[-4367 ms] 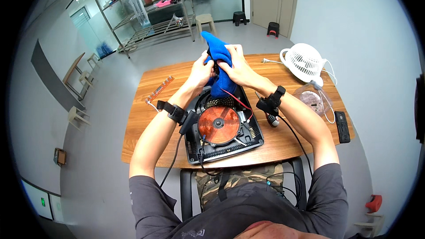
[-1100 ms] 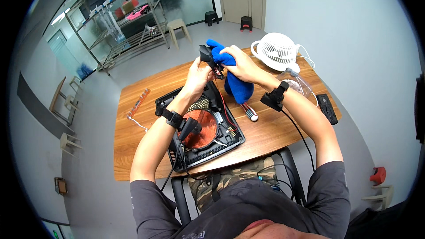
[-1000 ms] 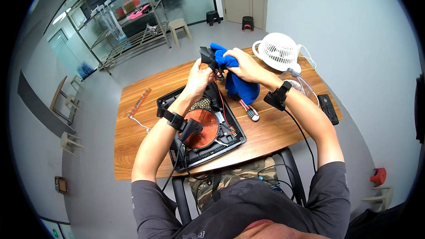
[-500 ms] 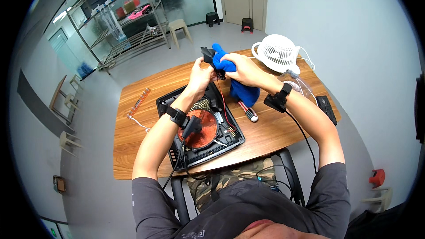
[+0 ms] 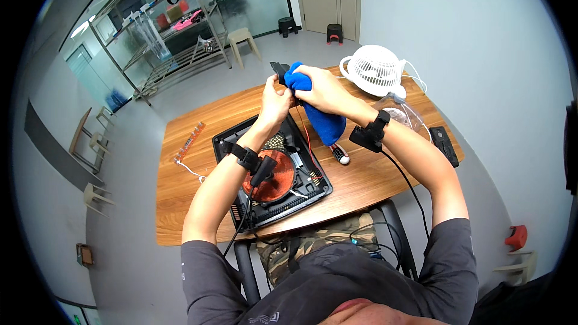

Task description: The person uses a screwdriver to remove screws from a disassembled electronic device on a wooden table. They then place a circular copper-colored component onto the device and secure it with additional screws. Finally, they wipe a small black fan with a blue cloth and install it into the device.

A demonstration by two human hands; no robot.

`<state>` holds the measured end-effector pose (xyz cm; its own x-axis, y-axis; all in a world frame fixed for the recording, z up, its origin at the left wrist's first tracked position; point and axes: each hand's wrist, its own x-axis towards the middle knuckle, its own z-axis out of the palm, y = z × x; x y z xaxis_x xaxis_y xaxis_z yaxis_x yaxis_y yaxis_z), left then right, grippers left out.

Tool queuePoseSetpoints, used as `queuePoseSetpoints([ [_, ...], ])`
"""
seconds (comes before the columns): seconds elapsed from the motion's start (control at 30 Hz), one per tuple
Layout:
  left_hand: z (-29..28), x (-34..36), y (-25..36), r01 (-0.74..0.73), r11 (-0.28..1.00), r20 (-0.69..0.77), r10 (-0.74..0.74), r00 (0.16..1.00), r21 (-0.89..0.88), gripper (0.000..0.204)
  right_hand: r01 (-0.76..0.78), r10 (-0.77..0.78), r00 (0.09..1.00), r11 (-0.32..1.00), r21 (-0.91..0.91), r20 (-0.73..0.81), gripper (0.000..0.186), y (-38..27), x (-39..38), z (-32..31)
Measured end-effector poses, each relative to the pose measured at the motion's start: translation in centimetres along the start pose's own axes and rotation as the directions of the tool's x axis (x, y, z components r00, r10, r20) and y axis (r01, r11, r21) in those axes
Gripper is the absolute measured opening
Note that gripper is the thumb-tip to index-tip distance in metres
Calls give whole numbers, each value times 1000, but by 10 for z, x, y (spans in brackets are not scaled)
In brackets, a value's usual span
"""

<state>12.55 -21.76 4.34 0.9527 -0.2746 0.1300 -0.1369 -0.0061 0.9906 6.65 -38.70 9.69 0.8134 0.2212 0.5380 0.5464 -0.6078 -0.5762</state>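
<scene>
My left hand [image 5: 275, 105] is closed on a black plastic part [image 5: 279, 71] above the far edge of the table; its exact kind is partly hidden by my fingers and the cloth. A thin red wire runs from it down into an opened induction cooker. My right hand [image 5: 323, 90] grips a bunched blue cloth [image 5: 326, 124] and presses it against the black part, the loose end hanging toward the table. Below my left forearm lies the cooker's black casing [image 5: 323, 190], with a round copper coil [image 5: 278, 182] and a circuit board inside.
A striped screwdriver-like handle [image 5: 341, 154] lies beside the casing. White fan [image 5: 374, 71] and a clear plastic bag [image 5: 397, 111] stand at the far right, with a black device [image 5: 444, 146] nearby. An orange strip [image 5: 190, 142] with a white cord lies left on the wooden table [image 5: 180, 204].
My right hand and the blue cloth have shifted slightly left on the black part. The cloth's upper tip no longer sticks up, and its hanging end has swung left.
</scene>
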Motion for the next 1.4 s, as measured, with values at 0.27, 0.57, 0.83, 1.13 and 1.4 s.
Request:
queuePoseSetpoints([
  [0.27, -9, -6, -4, 13, 993, 6, -13, 1000, 118, 63, 84, -102, 988, 985, 152, 112, 39, -1, -5, -7],
  [0.57, 4, -11, -6, -99, 963, 112, 73, 991, 249, 56, -40, 46, 989, 998, 43, -137, 41, 7, 3, -8],
  [0.83, 6, -14, 1, -51, 908, -37, 73, 997, 415, 51, -78, 87, 993, 991, 112, -81, 44, 6, -6, 8],
  [1.13, -8, -23, 24, -141, 703, -56, 250, 967, 697, 84, -97, 162, 943, 969, 226, -291, 38, 17, 3, -35],
  [1.4, 3, -29, 31, -323, 574, 81, 405, 911, 753, 38, 372, -392, 920, 884, -285, -14, 46, 4, 1, -25],
])
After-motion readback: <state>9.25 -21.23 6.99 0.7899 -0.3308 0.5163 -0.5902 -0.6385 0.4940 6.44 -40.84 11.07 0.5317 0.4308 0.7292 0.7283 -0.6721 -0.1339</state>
